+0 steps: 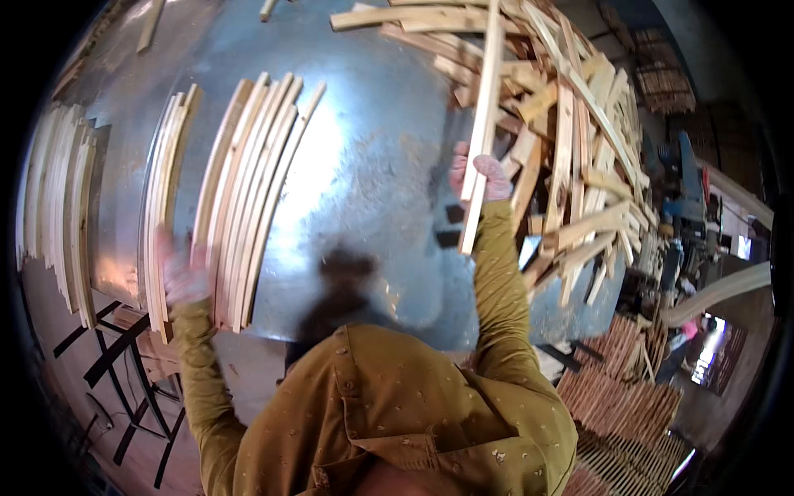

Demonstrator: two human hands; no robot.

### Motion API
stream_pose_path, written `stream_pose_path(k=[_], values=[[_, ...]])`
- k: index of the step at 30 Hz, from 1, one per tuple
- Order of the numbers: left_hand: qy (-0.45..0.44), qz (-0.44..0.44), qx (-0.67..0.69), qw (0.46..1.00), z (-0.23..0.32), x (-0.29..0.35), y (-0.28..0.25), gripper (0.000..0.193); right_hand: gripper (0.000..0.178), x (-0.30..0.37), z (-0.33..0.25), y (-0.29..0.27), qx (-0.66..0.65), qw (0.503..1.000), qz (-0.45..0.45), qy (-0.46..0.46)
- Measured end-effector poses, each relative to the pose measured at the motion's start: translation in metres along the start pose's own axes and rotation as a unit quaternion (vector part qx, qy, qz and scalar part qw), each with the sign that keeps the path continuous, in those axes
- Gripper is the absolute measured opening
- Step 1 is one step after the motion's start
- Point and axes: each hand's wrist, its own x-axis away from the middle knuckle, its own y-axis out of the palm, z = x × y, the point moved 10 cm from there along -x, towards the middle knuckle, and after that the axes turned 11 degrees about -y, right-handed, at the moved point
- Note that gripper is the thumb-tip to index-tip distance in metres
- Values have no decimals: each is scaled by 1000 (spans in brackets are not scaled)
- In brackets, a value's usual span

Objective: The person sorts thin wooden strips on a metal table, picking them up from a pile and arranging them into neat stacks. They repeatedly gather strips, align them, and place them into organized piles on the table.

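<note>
My right hand (pixel 481 175) is closed around long pale wooden strips (pixel 488 91), apparently two side by side, held lengthwise beside a jumbled heap of wood pieces (pixel 571 149). My left hand (pixel 184 274), blurred by motion, lies over the near end of a narrow bundle of wooden strips (pixel 169 165). Its thumb and fingers look spread, with the thumb side close to a wider row of strips (pixel 248 190). Whether those fingers touch the wood is hard to make out. Both hands seem to wear pale gloves.
A metal-topped table (pixel 372 165) carries all this wood. Another row of strips (pixel 58 198) lies at its far left edge. Black metal legs (pixel 132 372) stand below left. Stacked wood (pixel 620 397) sits on the floor at lower right.
</note>
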Motion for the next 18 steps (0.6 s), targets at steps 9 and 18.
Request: stream_pose_path(k=[9,18], values=[[-397,-317,312,803,16,93,388,41,55,129,122,-17,-42,990,47,129],[-234,-292,-224,900,47,103,344,57,53,149,102,-23,60,988,28,140]])
